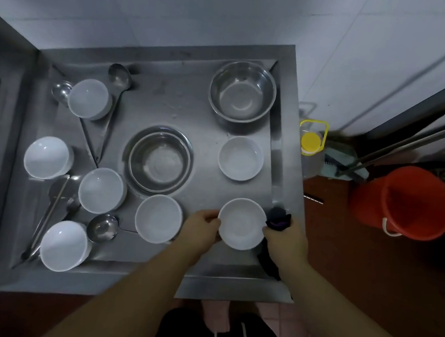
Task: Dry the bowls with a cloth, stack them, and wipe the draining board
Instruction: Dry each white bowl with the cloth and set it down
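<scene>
Bowls (242,223): seven white, two steel; ladles (119,75): three.

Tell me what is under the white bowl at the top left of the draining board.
Two metal ladles lie partly under that white bowl; their cups stick out beside it. How the handles run beneath it is hidden.

Both forearms reach forward, left hand (204,228) and right hand (286,239) curled.

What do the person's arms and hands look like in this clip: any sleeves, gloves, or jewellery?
Both forearms are bare right up to the bottom edge of the frame, with no sleeves in view. The left hand and right hand wear no gloves, and no watch, ring or bracelet shows on either.
</scene>
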The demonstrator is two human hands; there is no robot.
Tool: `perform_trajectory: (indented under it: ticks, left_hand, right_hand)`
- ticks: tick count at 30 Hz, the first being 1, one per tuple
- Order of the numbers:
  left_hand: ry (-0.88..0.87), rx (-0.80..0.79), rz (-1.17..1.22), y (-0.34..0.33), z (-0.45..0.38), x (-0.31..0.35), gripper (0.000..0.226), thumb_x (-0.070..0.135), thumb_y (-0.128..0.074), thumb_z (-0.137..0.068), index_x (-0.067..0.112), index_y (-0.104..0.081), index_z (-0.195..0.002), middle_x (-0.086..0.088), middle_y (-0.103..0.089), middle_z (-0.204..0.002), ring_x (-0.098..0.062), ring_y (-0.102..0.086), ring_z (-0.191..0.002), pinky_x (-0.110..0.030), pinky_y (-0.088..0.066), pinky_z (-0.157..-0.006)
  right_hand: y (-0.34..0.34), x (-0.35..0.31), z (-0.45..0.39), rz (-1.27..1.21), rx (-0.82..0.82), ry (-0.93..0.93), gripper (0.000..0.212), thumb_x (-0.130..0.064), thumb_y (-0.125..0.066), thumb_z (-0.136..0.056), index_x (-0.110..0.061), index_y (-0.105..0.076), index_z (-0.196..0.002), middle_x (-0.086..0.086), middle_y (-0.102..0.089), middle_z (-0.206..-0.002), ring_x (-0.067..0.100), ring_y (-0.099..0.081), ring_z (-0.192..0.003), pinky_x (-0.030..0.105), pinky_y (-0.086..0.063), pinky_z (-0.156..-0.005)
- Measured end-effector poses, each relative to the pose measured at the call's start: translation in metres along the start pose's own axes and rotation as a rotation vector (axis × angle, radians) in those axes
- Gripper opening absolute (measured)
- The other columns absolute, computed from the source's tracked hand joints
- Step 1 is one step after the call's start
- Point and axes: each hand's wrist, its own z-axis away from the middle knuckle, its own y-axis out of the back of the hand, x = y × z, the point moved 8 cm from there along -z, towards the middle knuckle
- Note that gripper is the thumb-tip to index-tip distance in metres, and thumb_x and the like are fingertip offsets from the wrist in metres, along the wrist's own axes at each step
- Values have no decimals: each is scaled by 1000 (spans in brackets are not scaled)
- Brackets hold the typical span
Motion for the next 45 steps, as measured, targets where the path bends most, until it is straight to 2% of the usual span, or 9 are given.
perform_trajectory:
  ticks: [5,9,12,16,20,27,36,41,45]
  left_hand:
    - [7,21,-9,-3,-7,0,29,7,-54,-102,24,-73,-116,-4,-79,-101,-22,-77,-94,-16,-53,-49]
    - [-15,75,-100,1,-13,0,30,11,-54,-99,33,-74,-99,8,-78,-76,-6,-73,-66,-13,-41,-37]
    - [-13,98,-110,3,-14,-1,31,13,-54,-99,31,-77,-112,3,-78,-84,-11,-69,-67,-14,-41,-37]
    - [-59,99,-176,5,-11,1,36,16,-54,-100,24,-72,-131,-3,-76,-111,-24,-72,-97,-40,-64,-76]
    - [-82,136,-282,16,0,6,40,26,-61,-98,26,-65,-138,-1,-70,-128,-28,-67,-112,-53,-60,-98]
    - [-186,162,-329,58,32,11,34,20,-60,-100,22,-68,-132,-3,-73,-128,-23,-71,-102,-34,-63,-86]
    - [-133,290,-381,145,52,-8,35,19,-58,-102,18,-66,-135,-7,-68,-135,-30,-63,-122,-38,-50,-105]
    - [-107,308,-399,182,42,-23,40,17,-60,-96,15,-60,-136,-1,-65,-118,-25,-62,-106,-36,-50,-92]
    - [-112,303,-451,195,28,-28,22,18,-64,-91,23,-53,-110,-1,-60,-108,-27,-60,-99,-36,-46,-83]
  right_hand:
    - [-7,1,-8,-34,-19,-2,32,-12,-75,-85,-25,-61,-111,2,-67,-96,22,-64,-86,36,-48,-68]
    - [-13,2,-11,-28,-40,3,33,-11,-76,-84,-29,-59,-106,0,-67,-96,21,-65,-86,34,-47,-65]
    - [-16,2,-10,-43,-43,21,38,-9,-76,-85,-29,-59,-113,0,-68,-101,16,-64,-88,31,-47,-66]
    - [-14,1,-4,-21,-50,43,51,-11,-78,-86,-26,-59,-131,0,-69,-108,24,-65,-99,43,-55,-87]
    - [-1,-4,6,59,-10,87,39,-16,-77,-86,-25,-61,-121,-7,-64,-95,23,-63,-91,35,-48,-73]
    - [14,-22,38,140,71,168,23,-21,-75,-84,-23,-60,-102,0,-64,-84,21,-62,-78,32,-41,-59]
    - [-54,-56,89,215,-47,285,26,-19,-75,-84,-31,-54,-94,-2,-65,-83,18,-62,-76,32,-46,-61]
    - [-104,-61,109,236,-122,303,26,-20,-72,-86,-32,-50,-84,-4,-63,-76,12,-59,-68,26,-36,-52]
    - [-131,-59,116,253,-128,278,26,-18,-73,-85,-29,-50,-85,-1,-63,-78,12,-59,-70,27,-39,-54]
